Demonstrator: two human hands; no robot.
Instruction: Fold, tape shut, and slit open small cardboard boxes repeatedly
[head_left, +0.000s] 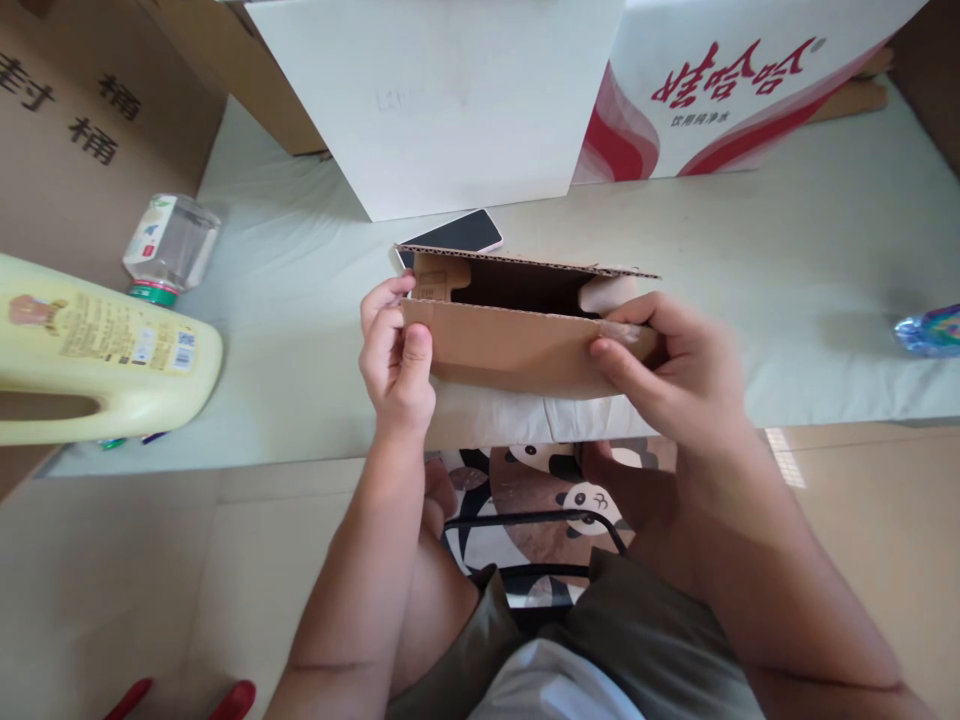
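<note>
A small brown cardboard box (510,350) is held up over the front part of the cloth-covered surface, its top side open and its inside dark. My left hand (397,360) grips its left end, with the thumb on the front face. At the right end, my right hand (667,365) pinches the box near a strip of clear tape; this hand is slightly blurred. Small flaps show inside the opening at both ends. Behind the box lies a phone (457,234) with a dark screen, partly covered by the box's rear edge.
Large white cartons (457,110) stand at the back, one with red print. On the left are a yellow jug (97,350), a clear jar (172,245) with a green lid and a brown carton (97,130). A shiny blue item (930,331) lies far right on the pale cloth (810,270).
</note>
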